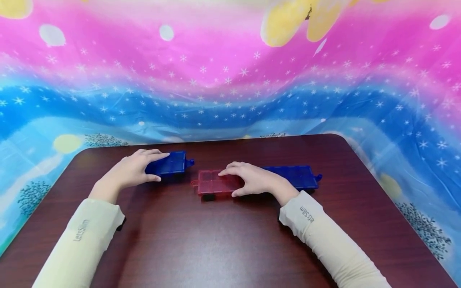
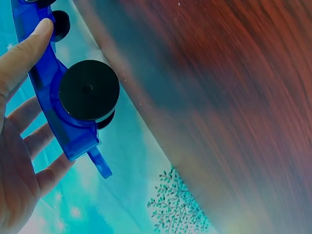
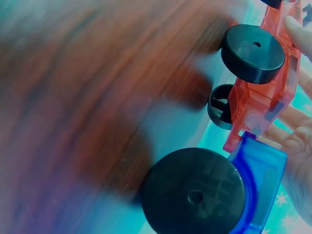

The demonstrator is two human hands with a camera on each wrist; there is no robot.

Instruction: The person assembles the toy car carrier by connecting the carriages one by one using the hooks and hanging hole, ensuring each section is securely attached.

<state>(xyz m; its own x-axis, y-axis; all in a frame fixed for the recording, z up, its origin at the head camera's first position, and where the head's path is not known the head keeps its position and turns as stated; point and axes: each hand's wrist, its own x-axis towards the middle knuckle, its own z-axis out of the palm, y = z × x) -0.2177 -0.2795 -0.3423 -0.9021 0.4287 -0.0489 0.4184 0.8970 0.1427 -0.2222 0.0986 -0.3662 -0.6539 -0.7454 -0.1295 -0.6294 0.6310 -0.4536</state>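
Note:
My left hand [image 1: 133, 170] grips a see-through blue toy car base [image 1: 174, 162], thumb on its near side and fingers over the far side. A small hitch on that car points right, toward the red one; a gap separates them. Black wheels [image 2: 89, 90] show under it in the left wrist view. To the right, my right hand [image 1: 253, 178] holds a see-through red toy car base [image 1: 212, 182] between thumb and fingers. Behind the red car's right end comes a second blue car base [image 1: 297, 176]; in the right wrist view their ends meet at a hitch [image 3: 236, 139].
The cars are over a dark brown wooden table [image 1: 201, 244], toward its far edge. A printed cloth [image 1: 223, 80] with snowflakes hangs around the back and sides of the table.

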